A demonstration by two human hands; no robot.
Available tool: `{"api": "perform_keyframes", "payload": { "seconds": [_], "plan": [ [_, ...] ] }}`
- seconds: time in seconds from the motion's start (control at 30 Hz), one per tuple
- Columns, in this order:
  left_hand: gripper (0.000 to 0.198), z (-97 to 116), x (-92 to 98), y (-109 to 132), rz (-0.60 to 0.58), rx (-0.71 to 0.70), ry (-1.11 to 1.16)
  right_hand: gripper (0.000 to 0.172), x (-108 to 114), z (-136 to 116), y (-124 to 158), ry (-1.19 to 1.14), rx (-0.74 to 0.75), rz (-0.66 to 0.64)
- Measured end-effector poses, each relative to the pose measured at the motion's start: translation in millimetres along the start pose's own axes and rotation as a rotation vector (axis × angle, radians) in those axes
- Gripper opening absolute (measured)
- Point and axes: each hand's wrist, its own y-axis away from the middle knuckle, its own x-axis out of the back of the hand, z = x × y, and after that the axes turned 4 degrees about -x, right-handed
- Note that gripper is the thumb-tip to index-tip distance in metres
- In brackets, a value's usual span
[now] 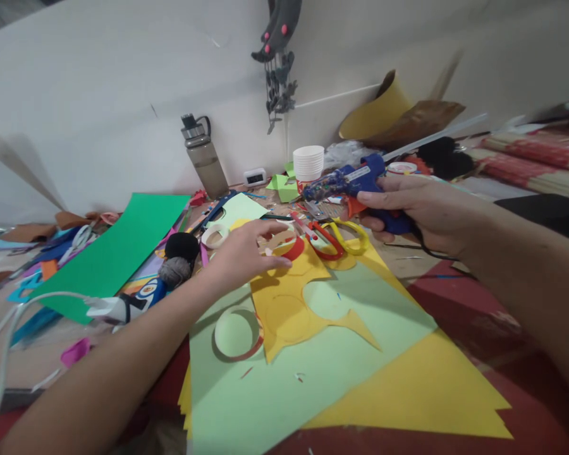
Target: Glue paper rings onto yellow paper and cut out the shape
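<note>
In my right hand (422, 208) is a blue hot glue gun (367, 180), raised, its nozzle pointing left and a long clear glue stick (436, 138) out of its back. My left hand (251, 249) reaches over the papers, thumb and fingers apart, beside a red-edged ring (294, 248). Whether it touches the ring I cannot tell. Below lies a cut piece of orange-yellow paper (289, 309) with curved cutouts. A white and red paper ring (237, 333) rests left of it, on light green paper (246, 404) over yellow sheets (422, 392).
Red-handled scissors (329, 243) and yellow-handled scissors (353, 237) lie beyond the paper. A bottle (205, 158) and stacked paper cups (308, 163) stand near the wall. At left are a green sheet (118, 249), yarn balls (180, 246) and a white cable (9, 354).
</note>
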Motion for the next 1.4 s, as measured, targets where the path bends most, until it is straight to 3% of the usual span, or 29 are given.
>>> {"api": "perform_keyframes", "payload": {
  "seconds": [0.17, 0.3, 0.47, 1.0, 1.17, 1.4],
  "plan": [
    [0.056, -8, 9.1, -2, -0.098, 0.152, 0.302, 0.018, -1, 0, 0, -0.012, 0.003, 0.007],
    [0.057, 0, 1.3, -3, -0.048, 0.054, 0.110, 0.020, -2, 0, 0, 0.016, 0.006, 0.011],
    [0.061, 5, -12.4, -5, -0.108, -0.122, -0.061, 0.019, -4, -1, 1, 0.024, -0.021, 0.003],
    [0.053, -2, -17.9, -8, -0.189, -0.149, -0.064, 0.019, -5, 3, -1, 0.029, 0.005, -0.026],
    [0.063, -2, -18.4, -7, -0.167, -0.138, -0.051, 0.019, -6, 3, -1, 0.035, 0.007, -0.015],
    [0.038, 0, -18.3, -6, -0.147, -0.152, -0.025, 0.020, -6, 1, 0, 0.040, -0.001, 0.002]
  ]
}}
